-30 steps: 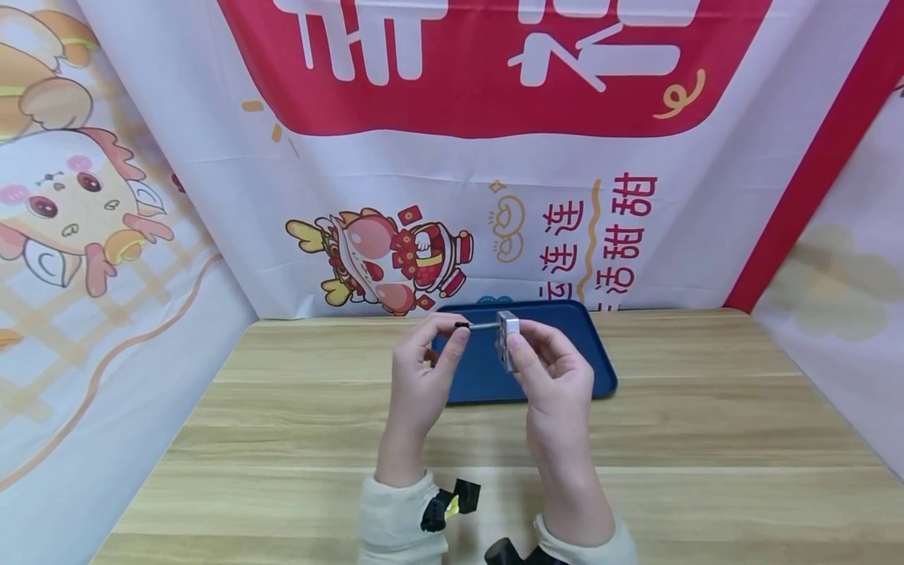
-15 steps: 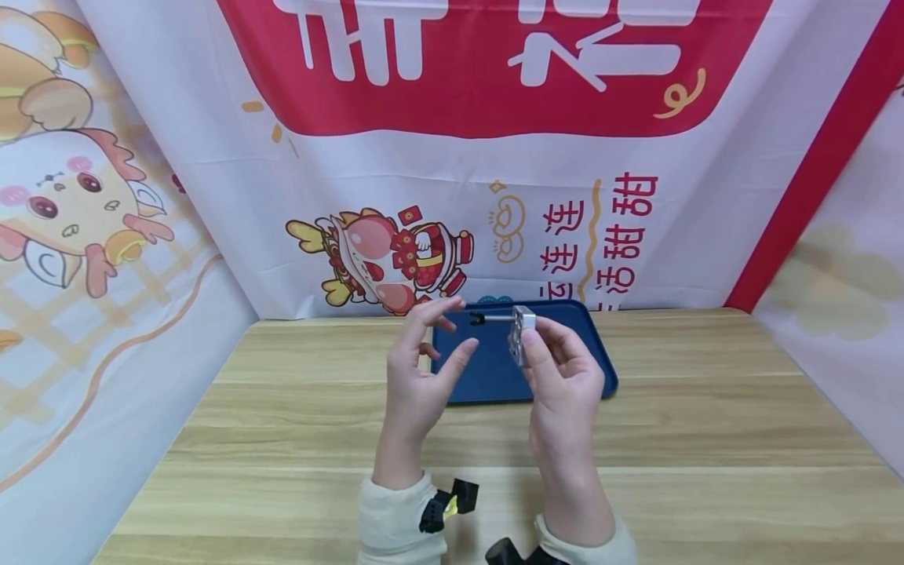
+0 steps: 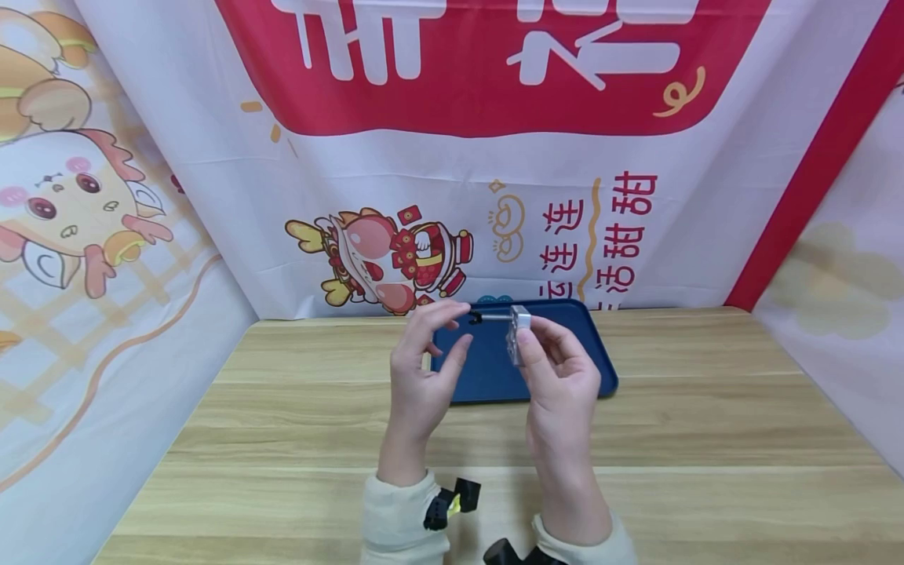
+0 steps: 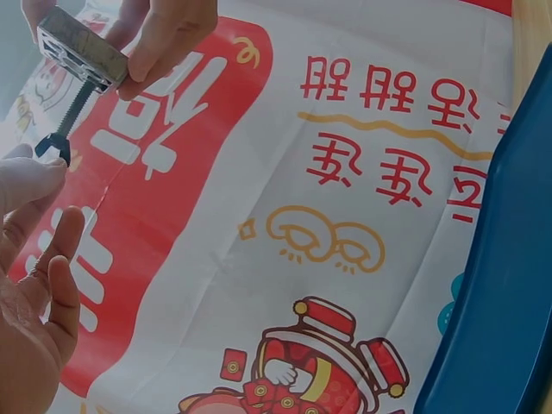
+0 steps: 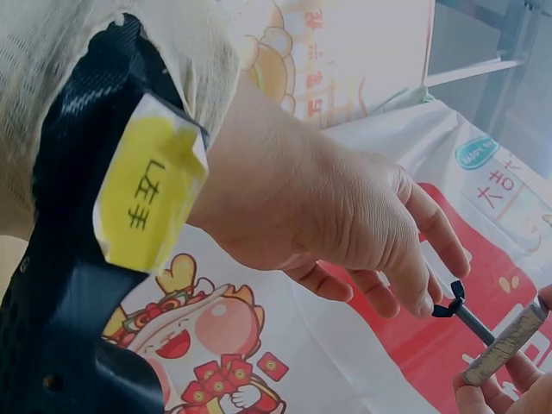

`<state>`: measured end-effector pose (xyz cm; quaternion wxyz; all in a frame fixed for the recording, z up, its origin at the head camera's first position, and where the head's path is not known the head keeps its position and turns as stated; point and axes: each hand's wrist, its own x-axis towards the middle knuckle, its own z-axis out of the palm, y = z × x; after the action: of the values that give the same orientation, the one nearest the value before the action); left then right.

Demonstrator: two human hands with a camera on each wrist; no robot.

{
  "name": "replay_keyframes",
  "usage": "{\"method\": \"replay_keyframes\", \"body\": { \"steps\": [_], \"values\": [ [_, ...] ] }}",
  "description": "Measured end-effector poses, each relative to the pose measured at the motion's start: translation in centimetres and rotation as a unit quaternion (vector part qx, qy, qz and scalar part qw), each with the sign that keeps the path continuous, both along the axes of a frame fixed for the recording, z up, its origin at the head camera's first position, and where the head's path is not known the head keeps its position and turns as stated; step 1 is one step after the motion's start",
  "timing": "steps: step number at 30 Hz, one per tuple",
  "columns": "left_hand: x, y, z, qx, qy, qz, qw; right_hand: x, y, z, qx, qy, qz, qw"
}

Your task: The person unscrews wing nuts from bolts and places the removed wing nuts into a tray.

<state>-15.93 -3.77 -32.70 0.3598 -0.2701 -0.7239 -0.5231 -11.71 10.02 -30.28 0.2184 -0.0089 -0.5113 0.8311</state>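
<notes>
My right hand [image 3: 561, 384] holds a small silver metal block [image 3: 519, 333] between thumb and fingers, above the tray. A threaded screw [image 4: 76, 110] sticks out of the block toward the left. At its free end sits a black wing-shaped knob [image 5: 450, 302]. My left hand [image 3: 422, 377] is beside that knob, fingers extended and the thumb apart below. One fingertip [image 4: 52, 171] is at the knob; whether it touches is hard to tell. In the left wrist view the block's face shows recesses. The right fingers behind the block are partly hidden.
A blue tray [image 3: 487, 384] lies on the wooden table [image 3: 297, 439] behind the hands, near the printed cloth backdrop [image 3: 438, 173]. Each sleeve carries a black strapped device; the left one [image 5: 95, 207] bears a yellow label.
A second ago my left hand pinched the black knob; its thumb and fingers have since spread off it. My right hand, with the block, has shifted slightly right and up.
</notes>
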Motion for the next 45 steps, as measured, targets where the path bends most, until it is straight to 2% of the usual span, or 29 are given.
{"method": "replay_keyframes", "body": {
  "steps": [9, 18, 25, 30, 45],
  "values": [
    [-0.15, 0.06, -0.12, -0.006, -0.004, 0.007, 0.9999, 0.04, -0.10, -0.10, 0.009, -0.001, 0.005, 0.9999],
    [-0.27, 0.09, -0.19, -0.006, 0.016, 0.012, 0.9998, 0.06, -0.16, -0.06, 0.007, 0.000, 0.012, 0.9999],
    [-0.38, 0.13, -0.29, -0.010, 0.010, 0.026, 0.9996, 0.12, -0.24, -0.01, 0.011, -0.005, 0.017, 0.9998],
    [-0.24, 0.09, -0.18, -0.007, 0.001, 0.035, 0.9994, 0.17, -0.30, 0.00, 0.018, -0.010, 0.017, 0.9996],
    [-0.18, 0.15, -0.31, 0.016, -0.048, 0.027, 0.9983, 0.19, -0.28, -0.06, 0.026, -0.015, 0.018, 0.9994]
  ]
}}
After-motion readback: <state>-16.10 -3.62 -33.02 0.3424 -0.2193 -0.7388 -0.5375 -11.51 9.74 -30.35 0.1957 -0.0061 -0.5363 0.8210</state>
